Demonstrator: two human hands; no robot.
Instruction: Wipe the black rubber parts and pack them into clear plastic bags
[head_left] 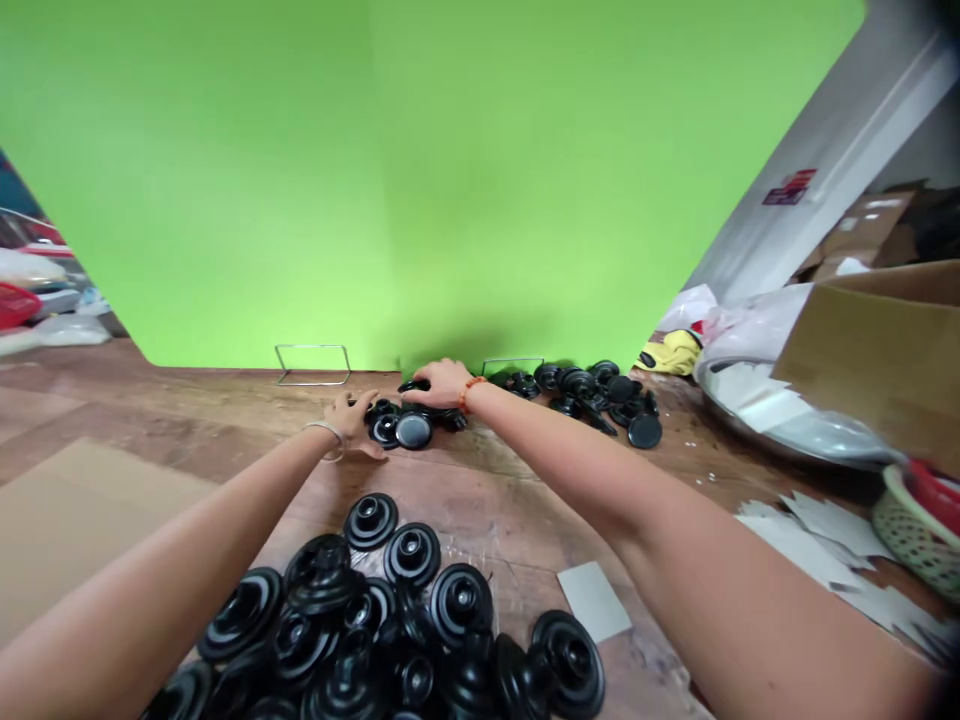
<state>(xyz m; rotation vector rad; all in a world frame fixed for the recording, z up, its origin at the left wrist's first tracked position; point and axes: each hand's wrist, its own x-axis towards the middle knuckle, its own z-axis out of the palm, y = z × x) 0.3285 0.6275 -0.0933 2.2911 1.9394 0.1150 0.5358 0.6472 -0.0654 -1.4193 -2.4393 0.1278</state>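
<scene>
My left hand (pixel 352 422), a pale band at its wrist, lies with fingers spread against the left side of a small cluster of black round parts. These look like pot-lid knobs; one flat black disc (pixel 413 430) faces up at the front. From above, my right hand (pixel 444 382), wearing an orange beaded bracelet, reaches over the same cluster. Its thumb and fingers close around a black knob piece (pixel 414 386), mostly hidden. Nearer to me is a large heap of black lid knobs (pixel 461 603) with stepped rims and hollow stems.
A bright green panel (pixel 390 180) rises behind the wooden table (pixel 510 500), with wire stands (pixel 312 383) at its foot. More black parts (pixel 600 390) lie right of my hands. Further right are a metal basin (pixel 787 445), a cardboard box (pixel 877 350), paper pieces and a basket (pixel 915 540). Cardboard (pixel 90 520) lies left.
</scene>
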